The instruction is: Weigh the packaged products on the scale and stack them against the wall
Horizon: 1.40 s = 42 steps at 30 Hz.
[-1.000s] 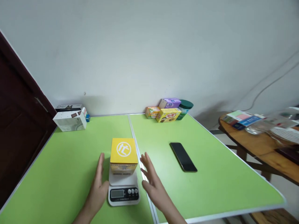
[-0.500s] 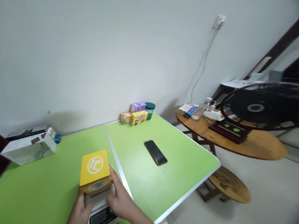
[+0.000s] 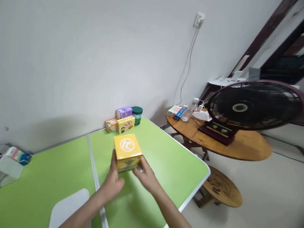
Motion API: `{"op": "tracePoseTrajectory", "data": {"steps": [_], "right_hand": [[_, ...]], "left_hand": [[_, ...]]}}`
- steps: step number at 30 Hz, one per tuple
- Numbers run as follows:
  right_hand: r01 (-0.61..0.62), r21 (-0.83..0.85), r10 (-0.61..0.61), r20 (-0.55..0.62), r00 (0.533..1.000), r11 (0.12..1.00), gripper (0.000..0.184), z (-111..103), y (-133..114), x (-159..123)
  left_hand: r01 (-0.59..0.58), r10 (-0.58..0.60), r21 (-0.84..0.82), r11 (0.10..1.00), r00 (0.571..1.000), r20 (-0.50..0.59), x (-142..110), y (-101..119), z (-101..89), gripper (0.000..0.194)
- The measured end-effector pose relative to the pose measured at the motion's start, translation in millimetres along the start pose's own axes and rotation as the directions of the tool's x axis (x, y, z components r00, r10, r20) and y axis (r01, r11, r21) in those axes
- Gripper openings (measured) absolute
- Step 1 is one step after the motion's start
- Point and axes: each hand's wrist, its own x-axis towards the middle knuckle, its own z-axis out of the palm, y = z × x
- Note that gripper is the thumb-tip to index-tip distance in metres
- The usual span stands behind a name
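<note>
A yellow box point(image 3: 127, 148) with a white round logo on top is held in the air over the right half of the green table. My left hand point(image 3: 112, 182) grips its left side, and my right hand point(image 3: 147, 175) grips its right side. Lower left, partly behind my left forearm, lies the white plate of a kitchen scale point(image 3: 68, 205); its display is out of sight. The black phone is almost wholly hidden behind the box and my right hand.
By the wall stand a purple pack point(image 3: 124, 112), an orange box point(image 3: 111, 125), a yellow snack box point(image 3: 125, 124) and a green-lidded tub point(image 3: 137, 115). White boxes point(image 3: 10, 169) sit far left. A fan point(image 3: 239, 107) stands on the wooden table point(image 3: 254, 145) at right, above a stool point(image 3: 223, 186).
Both hands have lifted the yellow box off the scale and carried it right and away from me, across the table's seam. The view has turned to the right.
</note>
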Motion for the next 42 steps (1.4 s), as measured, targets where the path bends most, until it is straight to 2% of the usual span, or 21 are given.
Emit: {"op": "tracePoseTrajectory", "data": {"steps": [3,6,9,11,14,19,25,28,31,33,35,36,37,38,39,40,42], "right_hand": [[-0.045,0.060,0.051,-0.098,0.994,0.997,0.052,-55.2,16.4,35.0],[-0.094,0.063,0.106,-0.217,0.970,0.994,0.043,-107.9,36.3,73.0],[-0.115,0.045,0.123,-0.275,0.954,0.992,0.036,-151.5,57.7,113.9],[-0.114,0.037,0.120,-0.281,0.952,0.993,0.035,-171.4,71.1,141.8],[-0.107,0.035,0.112,-0.269,0.957,0.994,0.033,-185.7,87.5,181.7],[-0.078,0.048,0.086,-0.219,0.972,0.996,0.034,-184.6,103.1,234.2],[-0.093,0.031,0.098,-0.219,0.971,0.995,0.037,-182.6,115.2,262.5],[-0.106,-0.007,0.101,-0.241,0.965,0.994,0.043,-180.9,116.2,262.7],[-0.129,-0.065,0.102,-0.318,0.942,0.990,0.059,-174.1,113.5,246.5],[-0.149,-0.107,0.094,-0.403,0.910,0.983,0.069,-164.1,109.9,221.5],[-0.152,-0.142,0.081,-0.416,0.906,0.978,0.071,-147.1,103.7,184.6],[-0.148,-0.146,0.086,-0.367,0.926,0.978,0.068,-135.6,99.3,163.0],[-0.148,-0.131,0.109,-0.269,0.957,0.980,0.063,-122.0,93.8,140.3],[-0.163,-0.094,0.150,-0.133,0.980,0.982,0.058,-106.7,87.5,117.6],[-0.193,-0.048,0.193,0.005,0.981,0.980,0.053,-90.1,80.5,95.7],[-0.224,-0.004,0.222,0.139,0.965,0.975,0.051,-72.9,73.1,75.4],[-0.297,0.045,0.261,0.368,0.893,0.954,0.047,-38.9,58.7,41.7]], "left_hand": [[-0.051,0.051,-0.001,0.999,0.998,0.037,63.9,-8.5,50.3,0.109],[-0.043,0.043,0.006,0.999,0.998,0.043,123.2,-23.2,95.1,0.113],[0.010,-0.010,-0.002,1.000,1.000,0.017,174.4,-34.1,130.0,0.113],[0.033,-0.033,-0.011,0.999,0.999,-0.009,203.6,-38.4,145.9,0.113],[0.039,-0.040,-0.008,0.999,0.997,-0.063,242.0,-43.2,155.8,0.112],[0.027,-0.026,0.005,1.000,0.990,-0.136,291.9,-53.1,145.6,0.112],[0.050,-0.051,-0.008,0.999,0.986,-0.156,316.4,-63.6,138.8,0.115],[0.065,-0.066,-0.008,0.998,0.989,-0.136,315.5,-61.2,137.8,0.116],[0.110,-0.111,-0.008,0.994,0.989,-0.103,300.5,-55.2,129.9,0.115],[0.141,-0.141,-0.011,0.990,0.988,-0.064,275.3,-52.3,117.3,0.112],[0.161,-0.161,-0.015,0.987,0.987,-0.010,234.3,-51.8,96.6,0.104],[0.169,-0.169,-0.018,0.985,0.985,0.019,208.4,-52.5,82.8,0.098],[0.181,-0.180,-0.021,0.983,0.983,0.046,179.9,-53.7,66.8,0.093],[0.188,-0.184,-0.033,0.982,0.979,0.086,149.8,-54.9,48.9,0.086],[0.201,-0.197,-0.041,0.979,0.976,0.098,119.2,-56.0,29.5,0.081],[0.216,-0.214,-0.033,0.976,0.975,0.066,88.8,-56.7,9.4,0.078],[0.261,-0.262,-0.019,0.965,0.965,-0.027,31.2,-55.9,-30.3,0.075]]}}
